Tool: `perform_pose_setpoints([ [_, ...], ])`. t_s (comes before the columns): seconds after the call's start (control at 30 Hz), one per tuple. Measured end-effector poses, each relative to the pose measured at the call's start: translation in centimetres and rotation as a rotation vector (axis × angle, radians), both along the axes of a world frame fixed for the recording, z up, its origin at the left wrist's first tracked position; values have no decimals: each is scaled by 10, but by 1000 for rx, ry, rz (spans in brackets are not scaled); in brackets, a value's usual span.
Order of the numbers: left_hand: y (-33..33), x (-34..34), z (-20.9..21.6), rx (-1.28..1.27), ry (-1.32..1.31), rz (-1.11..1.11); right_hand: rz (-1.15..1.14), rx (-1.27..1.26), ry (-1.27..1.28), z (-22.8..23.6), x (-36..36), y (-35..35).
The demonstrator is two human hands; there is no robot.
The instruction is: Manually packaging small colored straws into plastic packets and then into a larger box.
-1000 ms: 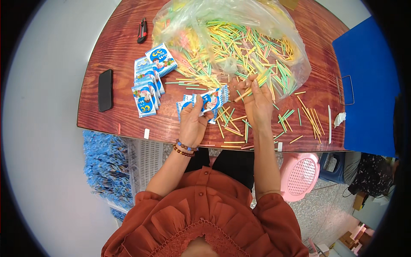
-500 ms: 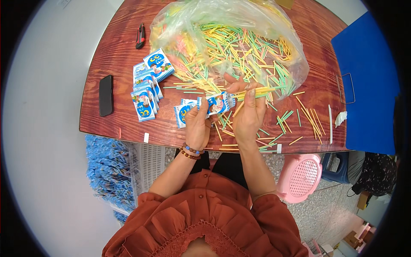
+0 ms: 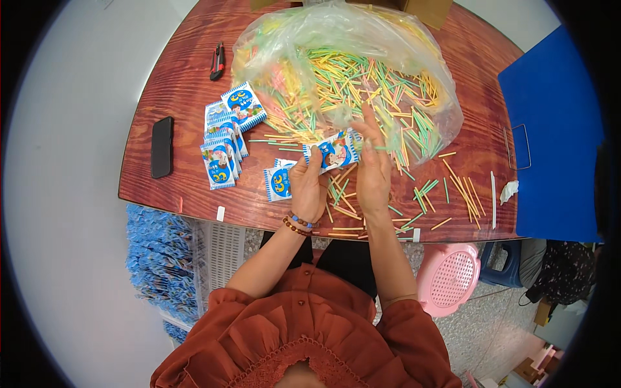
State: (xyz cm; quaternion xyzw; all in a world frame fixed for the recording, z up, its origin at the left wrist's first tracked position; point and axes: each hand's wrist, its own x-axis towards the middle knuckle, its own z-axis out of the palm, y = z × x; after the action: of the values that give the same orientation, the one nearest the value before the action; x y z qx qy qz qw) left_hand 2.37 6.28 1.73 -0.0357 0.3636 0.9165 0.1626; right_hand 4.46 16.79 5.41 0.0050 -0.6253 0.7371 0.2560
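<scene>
My left hand [image 3: 308, 187] grips a small blue-and-white packet [image 3: 333, 152] by its left end, thumb on top, just above the table. At the packet's right end is my right hand [image 3: 375, 165], fingers stretched out and pointing away, touching or nearly touching that end. A short pale green piece shows beside its fingers, too small to place exactly. Under the left hand more packets [image 3: 278, 182] lie on the table, partly covered. Beyond both hands, a large clear plastic bag [image 3: 446, 107] lies spread open, full of thin yellow, green and pink sticks [image 3: 356, 77].
On the left are overlapping packets [image 3: 221, 161], a black phone [image 3: 162, 147] and a utility knife [image 3: 217, 61]. Loose sticks [image 3: 466, 194] lie at right, near a blue panel [image 3: 550, 142]. Below the table stand a pink stool [image 3: 449, 278] and a heap of blue packets [image 3: 158, 258].
The bundle of yellow and green sticks in my right hand no longer shows there. That hand's fingers have straightened at the packet's end. My left hand keeps the packet.
</scene>
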Motion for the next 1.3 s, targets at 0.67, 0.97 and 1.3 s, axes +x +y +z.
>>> perform_pose_setpoints([
  [0.67,-7,-19,-6,368,59,-106,51,113,-170,20,1,9],
  [0.97,-26,-24,7,189,11,-37,187,196,-278,10,-13,16],
  [1.3,-50,-21,-5,100,7,15,266,93,-362,30,-7,-8],
])
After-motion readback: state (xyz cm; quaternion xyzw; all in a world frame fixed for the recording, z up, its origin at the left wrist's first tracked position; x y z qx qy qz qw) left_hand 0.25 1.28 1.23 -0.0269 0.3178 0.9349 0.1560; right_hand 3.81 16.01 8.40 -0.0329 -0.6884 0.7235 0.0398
